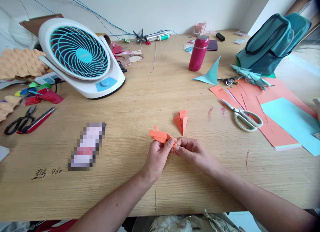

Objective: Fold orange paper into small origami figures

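An orange folded paper figure is held up over the front middle of the wooden table. My left hand is closed round its lower part, the thumb pressing on top. At the figure's right end, the thumb and forefinger of my right hand pinch the paper close to my left thumb. My fingers cover the spot where the two hands meet. Just beyond my hands lies a second orange folded paper piece, pointed towards me, with nobody touching it.
White-handled scissors rest on orange sheets at right, beside a light-blue sheet. A pink bottle and teal bag stand behind. Leftward are a fan, a blurred phone-like object, pliers and a red cutter.
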`<state>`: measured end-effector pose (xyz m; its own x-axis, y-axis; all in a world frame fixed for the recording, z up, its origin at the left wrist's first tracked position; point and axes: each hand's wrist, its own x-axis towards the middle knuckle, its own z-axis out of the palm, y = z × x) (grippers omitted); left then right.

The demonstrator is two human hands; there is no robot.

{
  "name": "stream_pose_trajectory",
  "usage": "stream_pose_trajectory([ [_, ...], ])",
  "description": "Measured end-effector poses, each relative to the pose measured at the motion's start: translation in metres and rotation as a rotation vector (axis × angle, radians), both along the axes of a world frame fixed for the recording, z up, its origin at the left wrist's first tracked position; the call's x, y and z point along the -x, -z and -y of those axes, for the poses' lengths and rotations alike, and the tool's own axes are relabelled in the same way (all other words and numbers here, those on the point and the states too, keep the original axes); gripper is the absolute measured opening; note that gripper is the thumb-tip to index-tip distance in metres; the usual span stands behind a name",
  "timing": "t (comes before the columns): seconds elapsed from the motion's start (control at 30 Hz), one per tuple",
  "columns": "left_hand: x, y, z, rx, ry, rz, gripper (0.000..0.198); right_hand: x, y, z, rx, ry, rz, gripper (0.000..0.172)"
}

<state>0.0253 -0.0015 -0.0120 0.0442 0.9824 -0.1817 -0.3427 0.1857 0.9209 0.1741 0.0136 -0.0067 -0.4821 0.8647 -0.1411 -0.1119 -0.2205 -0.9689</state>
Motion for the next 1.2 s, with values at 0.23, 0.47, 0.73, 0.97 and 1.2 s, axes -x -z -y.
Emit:
stream_pose_trajectory([
  [0.23,0.002,0.003,-0.004,-0.067,0.04,-0.02,0.028,0.002,-0.001,0.0,0.003,0.088,0.008,0.034],
  [0.47,0.008,0.011,-0.007,-0.049,0.08,-0.004,0.026,-0.001,0.003,-0.001,0.026,0.14,0.037,0.041],
  [0.73,0.007,0.007,-0.009,-0.009,0.079,0.006,0.021,-0.001,0.002,-0.003,0.027,0.145,0.081,0.042],
  [0.97,0.006,0.002,-0.009,-0.009,0.084,0.026,0.02,-0.001,0.004,-0.006,0.049,0.15,0.071,0.043],
  [1.2,0.005,0.006,-0.008,0.054,0.051,0.018,0.025,-0.002,0.004,-0.007,0.074,0.103,0.054,0.043],
])
